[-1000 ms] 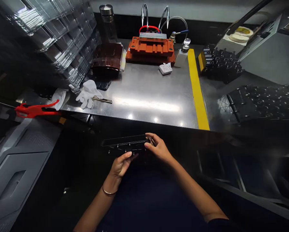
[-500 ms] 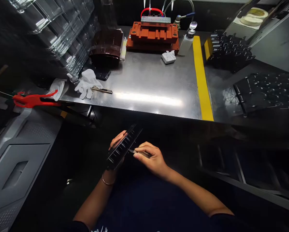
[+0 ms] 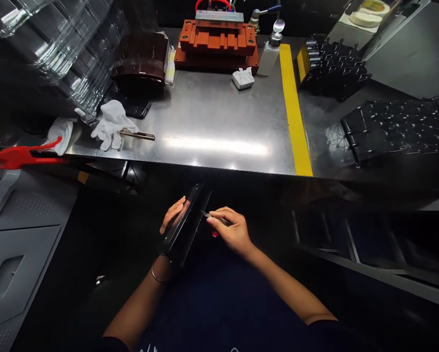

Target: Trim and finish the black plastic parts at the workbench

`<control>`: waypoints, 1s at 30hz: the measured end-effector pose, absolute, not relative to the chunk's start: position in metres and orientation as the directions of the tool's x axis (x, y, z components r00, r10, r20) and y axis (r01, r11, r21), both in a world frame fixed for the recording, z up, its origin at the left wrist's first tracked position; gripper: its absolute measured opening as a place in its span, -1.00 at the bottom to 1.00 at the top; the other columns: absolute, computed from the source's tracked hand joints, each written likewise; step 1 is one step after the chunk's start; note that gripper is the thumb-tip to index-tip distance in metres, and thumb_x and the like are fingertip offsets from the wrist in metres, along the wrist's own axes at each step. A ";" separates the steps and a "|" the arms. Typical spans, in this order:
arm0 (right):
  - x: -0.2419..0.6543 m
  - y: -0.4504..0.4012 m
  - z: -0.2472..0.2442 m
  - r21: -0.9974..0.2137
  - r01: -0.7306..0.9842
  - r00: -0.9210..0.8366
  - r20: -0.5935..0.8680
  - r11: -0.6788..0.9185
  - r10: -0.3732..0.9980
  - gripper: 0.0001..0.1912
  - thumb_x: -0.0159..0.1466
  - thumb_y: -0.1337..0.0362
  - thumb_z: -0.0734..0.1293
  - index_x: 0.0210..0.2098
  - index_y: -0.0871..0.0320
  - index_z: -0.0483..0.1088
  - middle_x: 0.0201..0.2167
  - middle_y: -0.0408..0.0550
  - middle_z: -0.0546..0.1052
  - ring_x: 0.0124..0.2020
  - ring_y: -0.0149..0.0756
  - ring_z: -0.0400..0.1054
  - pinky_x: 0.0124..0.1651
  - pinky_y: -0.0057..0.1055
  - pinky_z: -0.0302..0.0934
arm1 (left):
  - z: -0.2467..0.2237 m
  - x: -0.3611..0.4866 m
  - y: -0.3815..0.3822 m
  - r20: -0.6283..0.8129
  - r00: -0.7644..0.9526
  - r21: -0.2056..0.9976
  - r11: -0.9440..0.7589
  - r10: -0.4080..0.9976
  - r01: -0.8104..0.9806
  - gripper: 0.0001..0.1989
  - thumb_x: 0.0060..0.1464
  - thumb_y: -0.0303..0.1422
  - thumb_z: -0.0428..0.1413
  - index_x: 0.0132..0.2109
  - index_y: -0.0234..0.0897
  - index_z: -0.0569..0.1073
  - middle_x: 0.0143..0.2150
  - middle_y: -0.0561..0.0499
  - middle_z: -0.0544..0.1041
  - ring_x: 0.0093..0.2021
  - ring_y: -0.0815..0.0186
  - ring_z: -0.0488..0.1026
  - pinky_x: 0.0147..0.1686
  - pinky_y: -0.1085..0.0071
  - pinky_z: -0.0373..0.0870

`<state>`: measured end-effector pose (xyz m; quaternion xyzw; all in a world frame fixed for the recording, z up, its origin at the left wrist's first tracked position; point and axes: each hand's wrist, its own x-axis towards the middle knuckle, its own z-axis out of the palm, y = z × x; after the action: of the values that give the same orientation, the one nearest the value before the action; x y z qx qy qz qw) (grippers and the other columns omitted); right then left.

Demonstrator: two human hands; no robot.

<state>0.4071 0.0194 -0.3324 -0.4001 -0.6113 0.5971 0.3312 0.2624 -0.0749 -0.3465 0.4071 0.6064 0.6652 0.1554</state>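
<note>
My left hand (image 3: 173, 215) holds a long black plastic part (image 3: 185, 217) from its left side, in front of the table's edge. The part is tilted, its upper end leaning right, and it hides some of my fingers and palm. Close to its right edge, a small knife (image 3: 207, 214) with a thin pointed blade is pinched in my right hand (image 3: 231, 227). The blade tip points up and left at the part's edge; whether it touches cannot be told.
On the metal table (image 3: 219, 117) are an orange-red fixture (image 3: 219, 41), a white bottle (image 3: 269, 58), a white wrapped block (image 3: 243, 78), white gloves (image 3: 113, 122), a phone (image 3: 137, 108) and stacked clear trays (image 3: 69, 54). Black studded parts (image 3: 333, 68) stand right of the yellow tape (image 3: 295, 107).
The black part has turned, so its row of slots no longer shows. My right hand has moved slightly up with the knife, near the part's edge. The whole view has shifted.
</note>
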 end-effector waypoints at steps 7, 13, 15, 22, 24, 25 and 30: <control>0.406 0.045 -0.350 -0.978 0.141 -0.401 -0.196 -0.151 0.895 -0.76 0.10 0.10 0.41 -0.37 0.15 0.54 -0.38 -0.05 0.55 -0.34 -0.31 0.41 -0.27 -0.38 0.31 | -0.348 0.262 -0.077 0.139 -0.699 0.988 -0.144 0.701 0.052 -0.66 -0.08 -0.22 0.29 -0.12 -0.20 0.53 0.00 -0.07 0.55 0.07 0.09 0.45 0.11 0.06 0.36; 0.414 0.058 -0.339 -0.964 0.247 -0.707 -0.251 -0.101 0.661 -0.42 -0.01 0.09 0.49 -0.01 0.14 0.46 -0.72 -0.37 0.12 -0.68 -0.57 -0.05 -0.60 -0.54 -0.05 | -0.350 0.248 -0.078 -0.509 -0.304 0.753 0.244 0.805 -0.611 -0.72 -0.22 -0.36 0.36 -0.27 -0.29 0.56 -0.24 -0.08 0.61 -0.09 0.03 0.52 -0.03 -0.01 0.43; 0.407 0.055 -0.339 -0.965 0.262 -0.724 -0.208 -0.017 0.658 -0.53 0.04 0.09 0.46 -0.08 0.15 0.49 -0.70 -0.33 0.20 -0.67 -0.55 0.00 -0.59 -0.53 -0.04 | -0.350 0.248 -0.075 -0.514 -0.304 0.691 0.177 0.802 -0.701 -0.68 -0.20 -0.29 0.34 -0.23 -0.26 0.54 -0.20 -0.09 0.60 -0.02 0.01 0.48 -0.02 -0.02 0.42; 0.379 0.038 -0.349 -0.881 0.411 -0.661 -0.109 0.236 0.742 -0.58 0.14 0.00 0.37 -0.07 0.06 0.42 -0.30 -0.08 0.54 -0.33 -0.27 0.42 -0.26 -0.38 0.26 | -0.348 0.255 -0.044 -0.518 -0.647 0.757 -0.052 0.559 -0.651 -0.66 -0.06 -0.21 0.25 -0.13 -0.19 0.43 -0.12 0.00 0.55 -0.04 0.17 0.48 -0.15 0.24 0.48; 0.382 0.036 -0.347 -0.854 0.486 -0.608 -0.179 0.185 0.773 -0.58 0.23 -0.03 0.27 -0.02 0.07 0.35 -0.32 -0.10 0.52 -0.32 -0.27 0.43 -0.26 -0.37 0.26 | -0.344 0.256 -0.037 -0.418 -0.746 0.834 -0.106 0.518 -0.541 -0.61 -0.04 -0.25 0.25 -0.04 -0.14 0.39 -0.07 0.02 0.52 -0.03 0.21 0.47 -0.13 0.26 0.47; 0.385 0.035 -0.346 -0.860 0.488 -0.593 -0.202 0.149 0.780 -0.61 0.28 -0.01 0.21 -0.03 0.07 0.33 -0.34 -0.12 0.51 -0.33 -0.29 0.42 -0.27 -0.37 0.26 | -0.341 0.257 -0.035 -0.355 -0.792 0.869 -0.137 0.497 -0.476 -0.56 -0.04 -0.27 0.25 0.01 -0.10 0.35 -0.03 0.03 0.50 -0.02 0.22 0.46 -0.10 0.26 0.46; 0.388 0.019 -0.348 -0.966 0.255 -0.573 -0.174 -0.027 0.801 -0.73 0.30 0.04 0.20 -0.26 0.10 0.37 -0.43 -0.15 0.48 -0.42 -0.37 0.36 -0.34 -0.44 0.24 | -0.337 0.271 -0.031 -0.084 -0.907 0.967 -0.187 0.412 -0.175 -0.42 -0.05 -0.32 0.26 0.11 0.01 0.25 0.12 0.06 0.41 0.10 0.27 0.38 0.10 0.25 0.35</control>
<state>0.3882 0.0192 -0.3478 -0.4010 -0.6585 0.5940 0.2296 0.2709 -0.0309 -0.3367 0.0975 0.6081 0.7641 0.1920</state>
